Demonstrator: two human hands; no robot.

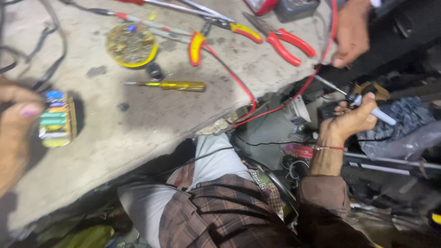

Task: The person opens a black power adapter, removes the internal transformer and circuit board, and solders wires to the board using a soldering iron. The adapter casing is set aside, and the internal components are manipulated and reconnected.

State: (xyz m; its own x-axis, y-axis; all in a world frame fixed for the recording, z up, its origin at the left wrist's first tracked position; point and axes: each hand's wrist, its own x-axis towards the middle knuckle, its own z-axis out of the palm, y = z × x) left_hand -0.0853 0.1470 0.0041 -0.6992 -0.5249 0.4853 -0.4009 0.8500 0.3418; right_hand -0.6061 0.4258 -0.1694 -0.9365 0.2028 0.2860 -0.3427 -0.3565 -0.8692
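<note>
My left hand (pixel 14 133) is at the far left edge, its thumb and fingers gripping a small circuit board (pixel 57 119) crowded with blue, green and yellow components, held just above the grey concrete bench (pixel 151 119). My right hand (pixel 351 121) is off the bench's right edge, closed around a soldering iron (pixel 383 117) with a pale handle. Its metal tip points up and to the left, near the red wires. A brown sleeve and a red thread are on that wrist.
On the bench lie a round yellow tin (pixel 132 44) of small bits, a yellow-handled screwdriver (pixel 177 86), red-handled pliers (pixel 287 43) and yellow-and-red pliers (pixel 202 43). Red and black wires (pixel 239 82) run off the edge. Another person's hand (pixel 351 30) is at the top right.
</note>
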